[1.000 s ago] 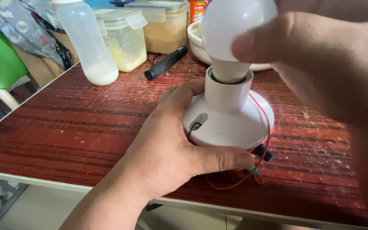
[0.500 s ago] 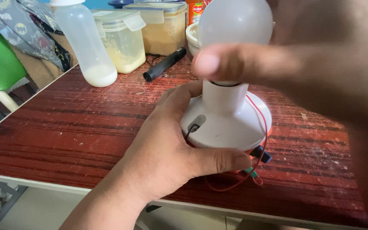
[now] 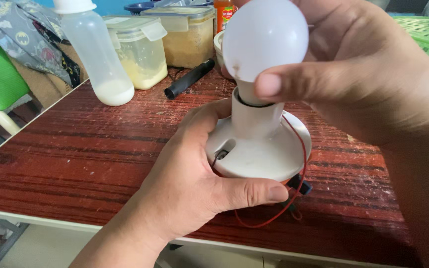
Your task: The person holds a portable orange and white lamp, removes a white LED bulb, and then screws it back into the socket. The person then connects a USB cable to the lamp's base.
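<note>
The left hand (image 3: 184, 193) gripped the white socket (image 3: 259, 149) on the tabletop (image 3: 75, 159). The right hand (image 3: 368, 74) held the bulb (image 3: 265, 37) seated atop the socket. A bottle (image 3: 98, 54) stood well behind the socket.

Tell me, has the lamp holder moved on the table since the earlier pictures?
No. The lamp holder sits at the same place on the red table, as far from the black pen as before, gripped by the left hand.

White round bulb (image 3: 265, 37) upright in socket; white lamp holder (image 3: 259, 149) on red-brown table, red wire (image 3: 301, 149) looped
</note>
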